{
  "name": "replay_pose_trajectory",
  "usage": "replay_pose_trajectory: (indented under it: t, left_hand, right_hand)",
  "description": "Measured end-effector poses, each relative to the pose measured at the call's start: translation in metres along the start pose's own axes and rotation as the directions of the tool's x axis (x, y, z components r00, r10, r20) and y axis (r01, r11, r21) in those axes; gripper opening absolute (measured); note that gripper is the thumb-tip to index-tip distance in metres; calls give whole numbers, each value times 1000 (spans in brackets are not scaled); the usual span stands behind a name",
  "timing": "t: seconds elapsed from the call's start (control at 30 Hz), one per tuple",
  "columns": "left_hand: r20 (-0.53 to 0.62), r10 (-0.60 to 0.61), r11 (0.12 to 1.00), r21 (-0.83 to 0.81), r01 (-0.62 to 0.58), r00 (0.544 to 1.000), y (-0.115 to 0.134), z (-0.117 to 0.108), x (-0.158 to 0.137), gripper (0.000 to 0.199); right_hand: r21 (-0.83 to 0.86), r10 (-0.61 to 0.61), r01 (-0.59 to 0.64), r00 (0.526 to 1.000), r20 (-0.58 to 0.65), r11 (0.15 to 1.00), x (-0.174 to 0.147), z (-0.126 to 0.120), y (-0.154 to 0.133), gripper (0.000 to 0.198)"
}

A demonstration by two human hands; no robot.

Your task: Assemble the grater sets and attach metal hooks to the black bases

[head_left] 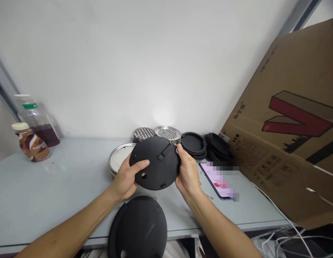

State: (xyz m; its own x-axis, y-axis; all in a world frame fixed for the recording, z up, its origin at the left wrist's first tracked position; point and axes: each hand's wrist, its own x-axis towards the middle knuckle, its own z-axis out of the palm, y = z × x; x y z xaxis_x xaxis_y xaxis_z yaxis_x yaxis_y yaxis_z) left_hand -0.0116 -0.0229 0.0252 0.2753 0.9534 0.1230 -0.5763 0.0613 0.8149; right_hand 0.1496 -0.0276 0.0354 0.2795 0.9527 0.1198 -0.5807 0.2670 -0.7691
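Note:
A black round plate is held tilted above the table between both hands. It has a slot, a round hole and small notches. My left hand is closed on its left edge, thumb lying across the face. On the opposite edge, my right hand is closed, with its thumb by a small wire clip at the slot's end. Its other fingers are mostly hidden behind the plate. Below, another black round plate overlaps the table's front edge, apart from both hands.
Behind the plate stand a white-topped round tin, metal grater discs and stacked black rings. A phone and wire clips lie to the right, near a large cardboard box. Bottles stand at left.

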Motion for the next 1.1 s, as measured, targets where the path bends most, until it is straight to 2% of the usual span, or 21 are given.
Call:
replay_pose_trajectory:
  t: [0.1,0.17,0.37,0.47,0.53,0.6,0.63,0.67,0.7,0.73,0.77,0.83,0.87,0.9,0.93,1.0,1.03,1.1]
  left_hand:
    - [-3,24,1000,18,-24,1000,-4,3,-1,52]
    - [-3,28,999,35,-27,1000,-6,4,-1,54]
    - [36,43,998,43,-45,998,-7,7,-2,47]
    - [34,80,994,72,-82,996,0,9,-2,45]
    - [2,131,985,110,-130,991,9,10,1,45]
    - [-2,209,960,191,-204,978,19,11,7,43]
    - [25,252,931,266,-249,968,23,13,11,41]
    - [77,299,878,368,-305,951,27,16,16,38]
    - [162,350,787,484,-383,923,29,19,20,36]
    - [289,389,650,587,-483,875,30,22,23,34]
    - [448,398,474,647,-597,801,29,26,26,32]
    - [743,314,96,595,-798,591,23,37,33,30]
    - [839,249,-60,512,-857,484,19,43,37,31]
    - [895,194,-179,436,-882,403,15,49,43,34]
    - [920,165,-269,389,-881,355,11,57,51,37]
    - [929,173,-384,370,-846,328,5,74,75,41]
    - [923,186,-413,384,-825,337,3,83,89,40]
    - [899,195,-446,437,-782,391,-2,103,122,39]
  right_hand:
    - [-69,-110,106,992,-57,992,3,-2,3,26]
    - [-112,-144,135,987,-76,984,6,-6,6,28]
    - [-163,-49,39,997,-57,986,11,-6,7,31]
    - [-98,-99,93,994,-52,991,21,-6,-14,30]
    - [-43,-249,245,961,-124,969,37,-20,-38,27]
    - [-57,-413,413,874,-256,909,55,-46,-65,24]
    - [-83,-451,449,836,-314,890,64,-63,-77,21]
    - [-103,-451,445,820,-353,890,71,-79,-85,19]
    - [-125,-417,400,829,-372,908,77,-93,-90,18]
    - [-155,-361,327,861,-359,932,81,-105,-91,18]
    - [-190,-290,239,902,-321,952,84,-112,-89,19]
    - [-259,-156,97,963,-220,961,85,-115,-75,19]
    - [-290,-104,52,981,-166,956,84,-112,-66,20]
    - [-322,-62,22,992,-114,947,81,-107,-57,19]
    - [-360,-21,-3,998,-62,933,78,-100,-50,20]
    - [-464,89,-59,995,42,884,71,-90,-41,20]
    - [-525,147,-82,986,84,847,68,-88,-39,18]
    - [-643,246,-103,959,138,759,64,-87,-38,15]
